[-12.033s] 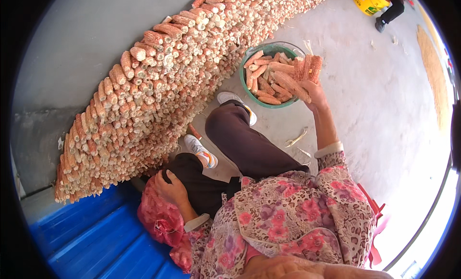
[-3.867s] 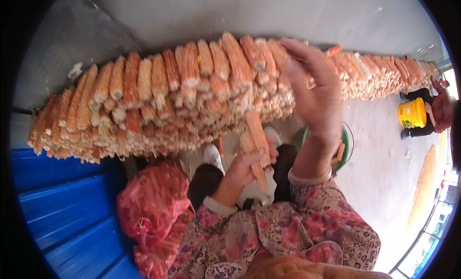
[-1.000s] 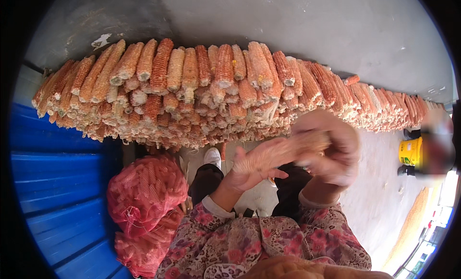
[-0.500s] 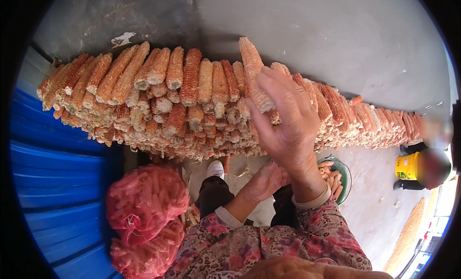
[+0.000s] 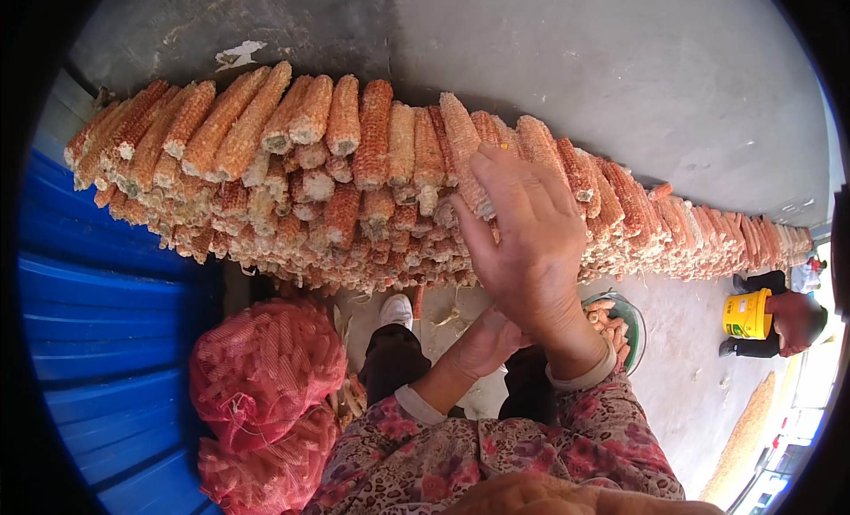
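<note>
A long stack of bare corncobs (image 5: 341,216) runs along the wall in front of me. My right hand (image 5: 536,240) is over the middle of its top row, fingers stretched out and thumb spread away from them. Between that thumb and the fingers shows the lower end of a pale orange corncob (image 5: 462,143), which lies in the row with its far end toward the wall. Whether the fingers still touch it is hard to see. Lower down, my left hand (image 5: 487,342) is behind my right wrist; its fingers are mostly hidden.
Red mesh sacks of cobs (image 5: 266,364) stand at the left beside blue corrugated metal (image 5: 115,338). A green bucket (image 5: 639,331) with cobs sits right of my forearm. Farther right, a person is beside a yellow bucket (image 5: 745,315). A grey wall (image 5: 620,81) backs the stack.
The pale corncob has gone from standing out tilted above the row to lying among the other cobs. My right thumb and fingers have spread around its near end. The left hand has barely moved.
</note>
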`<state>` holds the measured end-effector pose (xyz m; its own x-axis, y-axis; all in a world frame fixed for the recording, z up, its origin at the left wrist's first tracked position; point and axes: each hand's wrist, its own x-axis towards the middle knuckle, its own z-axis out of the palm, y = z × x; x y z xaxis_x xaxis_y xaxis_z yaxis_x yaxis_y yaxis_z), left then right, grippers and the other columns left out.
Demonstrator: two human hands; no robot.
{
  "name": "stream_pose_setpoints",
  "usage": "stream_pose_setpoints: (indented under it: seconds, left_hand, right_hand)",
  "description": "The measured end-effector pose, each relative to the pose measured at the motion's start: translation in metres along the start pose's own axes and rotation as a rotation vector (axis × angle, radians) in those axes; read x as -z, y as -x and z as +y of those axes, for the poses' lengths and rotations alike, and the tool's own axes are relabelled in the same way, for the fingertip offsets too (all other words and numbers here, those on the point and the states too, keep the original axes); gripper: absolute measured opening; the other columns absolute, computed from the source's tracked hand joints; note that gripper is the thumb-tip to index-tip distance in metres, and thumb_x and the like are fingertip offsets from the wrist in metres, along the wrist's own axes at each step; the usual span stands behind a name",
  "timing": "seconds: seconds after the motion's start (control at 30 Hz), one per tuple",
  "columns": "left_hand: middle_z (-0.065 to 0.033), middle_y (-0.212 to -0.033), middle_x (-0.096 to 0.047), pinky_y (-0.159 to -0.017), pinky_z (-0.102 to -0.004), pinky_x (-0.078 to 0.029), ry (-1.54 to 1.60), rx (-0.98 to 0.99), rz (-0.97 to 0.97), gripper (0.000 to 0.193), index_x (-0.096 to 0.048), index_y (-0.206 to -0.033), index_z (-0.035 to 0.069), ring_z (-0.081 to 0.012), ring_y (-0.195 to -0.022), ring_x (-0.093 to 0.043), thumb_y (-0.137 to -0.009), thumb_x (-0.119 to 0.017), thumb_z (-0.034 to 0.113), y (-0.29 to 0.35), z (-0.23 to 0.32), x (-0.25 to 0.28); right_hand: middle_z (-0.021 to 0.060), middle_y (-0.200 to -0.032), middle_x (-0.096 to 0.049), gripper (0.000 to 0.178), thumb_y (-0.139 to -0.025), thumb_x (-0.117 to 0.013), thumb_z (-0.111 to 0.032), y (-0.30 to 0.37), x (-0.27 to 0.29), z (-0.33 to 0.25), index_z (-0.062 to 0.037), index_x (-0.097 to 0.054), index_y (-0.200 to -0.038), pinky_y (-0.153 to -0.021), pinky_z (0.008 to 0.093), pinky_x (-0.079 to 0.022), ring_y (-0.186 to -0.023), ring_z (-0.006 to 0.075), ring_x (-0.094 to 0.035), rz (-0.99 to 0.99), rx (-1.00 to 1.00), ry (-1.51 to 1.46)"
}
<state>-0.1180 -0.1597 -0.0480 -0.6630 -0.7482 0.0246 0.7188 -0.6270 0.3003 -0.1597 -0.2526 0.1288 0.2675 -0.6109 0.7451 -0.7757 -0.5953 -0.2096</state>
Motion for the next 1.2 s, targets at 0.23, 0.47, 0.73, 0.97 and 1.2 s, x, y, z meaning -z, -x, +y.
stream_pose_setpoints:
  seconds: [0.23, 0.47, 0.73, 0.97, 1.2]
  left_hand:
    - [-0.0044, -0.154, -0.043, -0.113, -0.0459, -0.041, -0.045, 0.028, 0.002, 0.079, -0.027, -0.159, 0.015, -0.0219, -0.141, -0.045, -0.101, -0.048, 0.065, 0.0, 0.01, -0.025]
    - [-0.0061, -0.152, -0.045, -0.109, -0.0447, -0.044, -0.173, -0.066, 0.073, 0.078, -0.032, -0.156, 0.01, -0.0227, -0.137, -0.049, -0.101, -0.048, 0.062, -0.019, 0.011, -0.06]
    - [-0.0153, -0.131, -0.064, -0.098, -0.0425, -0.051, -1.171, -0.414, 0.569, 0.047, -0.053, -0.141, 0.0, -0.0279, -0.12, -0.063, -0.101, -0.059, 0.024, 0.077, 0.019, 0.019]
    - [-0.025, -0.13, -0.062, -0.105, -0.0478, -0.046, -2.207, -0.437, 0.874, 0.043, -0.058, -0.131, -0.001, -0.0419, -0.12, -0.059, -0.096, -0.064, 0.022, 0.194, 0.0, -0.007]
    - [-0.0242, -0.134, -0.06, -0.107, -0.0491, -0.044, -2.464, -0.323, 0.96, 0.046, -0.061, -0.129, -0.003, -0.041, -0.126, -0.056, -0.099, -0.062, 0.032, 0.213, -0.017, 0.01]
  right_hand:
    - [0.0099, -0.109, -0.071, 0.038, -0.078, -0.078, -0.017, 0.011, 0.005, 0.004, -0.0045, -0.067, -0.112, -0.084, 0.0423, -0.054, -0.098, 0.0312, -0.068, -0.015, -0.017, 0.055]
    - [0.0162, -0.118, -0.068, 0.058, -0.08, -0.08, -0.022, 0.02, 0.07, -0.008, 0.0001, -0.061, -0.13, -0.094, 0.0436, -0.051, -0.107, 0.0338, -0.065, -0.03, -0.06, -0.015]
    - [0.0179, -0.116, -0.07, 0.035, -0.086, -0.076, -0.016, 0.227, 0.181, 0.028, -0.0031, -0.067, -0.117, -0.09, 0.0442, -0.053, -0.106, 0.0386, -0.066, -0.088, -0.583, 0.101]
    - [0.0198, -0.107, -0.068, 0.033, -0.09, -0.069, -0.029, 0.513, 0.236, 0.055, -0.0035, -0.067, -0.112, -0.088, 0.05, -0.052, -0.102, 0.0397, -0.064, -0.403, -1.132, 0.385]
    - [0.0179, -0.118, -0.067, 0.036, -0.089, -0.066, -0.029, 0.526, 0.204, 0.069, -0.007, -0.065, -0.118, -0.095, 0.0491, -0.051, -0.113, 0.0377, -0.062, -0.41, -1.359, 0.278]
